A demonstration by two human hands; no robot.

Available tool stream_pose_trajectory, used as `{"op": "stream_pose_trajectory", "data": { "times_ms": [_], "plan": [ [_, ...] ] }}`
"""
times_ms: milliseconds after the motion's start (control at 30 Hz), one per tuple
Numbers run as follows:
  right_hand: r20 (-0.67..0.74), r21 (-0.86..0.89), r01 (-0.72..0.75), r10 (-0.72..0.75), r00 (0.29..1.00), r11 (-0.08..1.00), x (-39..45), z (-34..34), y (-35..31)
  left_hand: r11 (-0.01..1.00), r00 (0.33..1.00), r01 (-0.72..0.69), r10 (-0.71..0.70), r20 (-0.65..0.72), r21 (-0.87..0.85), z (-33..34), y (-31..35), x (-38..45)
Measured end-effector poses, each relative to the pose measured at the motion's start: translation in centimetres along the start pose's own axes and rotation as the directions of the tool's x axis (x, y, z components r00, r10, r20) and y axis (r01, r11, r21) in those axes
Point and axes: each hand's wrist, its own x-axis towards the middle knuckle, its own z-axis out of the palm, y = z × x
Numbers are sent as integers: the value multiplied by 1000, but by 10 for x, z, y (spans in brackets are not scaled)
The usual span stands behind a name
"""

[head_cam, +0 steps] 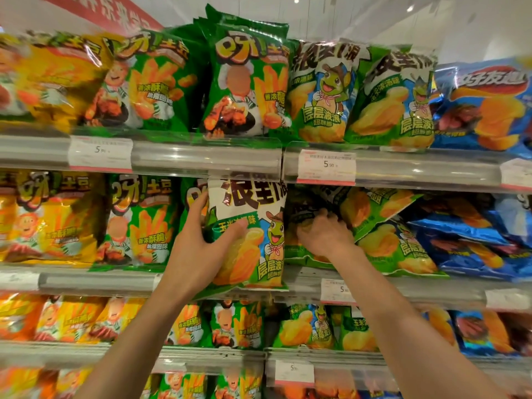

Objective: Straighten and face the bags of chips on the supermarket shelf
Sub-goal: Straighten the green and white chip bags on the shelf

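My left hand (201, 246) grips a green-and-white chip bag with a turtle cartoon (259, 226), held upright in front of the second shelf, its bottom hanging over the shelf rail. My right hand (322, 234) reaches into the shelf just right of it, fingers curled on a dark, crumpled bag (308, 205) lying behind. A matching green bag (383, 208) lies tilted on its side to the right, above another slumped green bag (403, 251).
Top shelf holds upright yellow, green and blue bags (247, 82). Green fries bags (138, 220) stand left of my left hand. Blue bags (475, 243) lie jumbled at right. Shelf rails carry price tags (326, 167). Lower shelves hold more bags (239, 323).
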Motion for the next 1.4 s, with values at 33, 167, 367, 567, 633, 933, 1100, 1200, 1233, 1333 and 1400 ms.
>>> {"op": "stream_pose_trajectory", "data": {
  "times_ms": [33, 167, 367, 567, 633, 933, 1100, 1200, 1233, 1333, 1400],
  "plan": [
    [10, 7, -13, 13, 1000, 1000, 1, 1, -1, 1000, 1000, -11, 11, 3, 2, -2, -1, 0],
    [17, 127, -19, 17, 1000, 992, 8, -1, 4, 999, 999, -37, 37, 20, -11, -7, -5, -1],
    [6, 537, -22, 23, 1000, 843, 5, -12, 14, 998, 998, -54, 54, 16, -28, -11, -5, 0],
    [-199, 698, 242, -141, 970, 674, 0, 6, 4, 998, 998, -56, 56, 10, 2, -14, -6, 3],
    [-318, 570, 356, -200, 927, 740, 7, 21, -1, 997, 997, -71, 71, 2, 14, -14, -5, 4],
    [-373, 201, 256, -167, 912, 946, 38, 47, 5, 998, 999, -53, 53, 4, 44, -13, -4, 4],
    [-367, 233, 229, -132, 921, 945, 41, 40, 0, 998, 998, -57, 56, 20, 32, -10, -4, 3],
    [-471, 225, 249, -119, 874, 942, 39, 46, 0, 998, 998, -52, 51, 22, 25, -10, -5, 4],
    [-480, 204, 245, -122, 869, 948, 39, 49, 1, 999, 999, -49, 48, 23, 22, -10, -4, 4],
    [-431, 198, 231, -127, 893, 953, 43, 52, 1, 999, 999, -44, 44, 23, 14, -10, -5, 4],
    [-369, 270, 232, -123, 921, 934, 47, 49, 3, 999, 999, -48, 47, 15, 12, -10, -7, 4]
  ]
}}
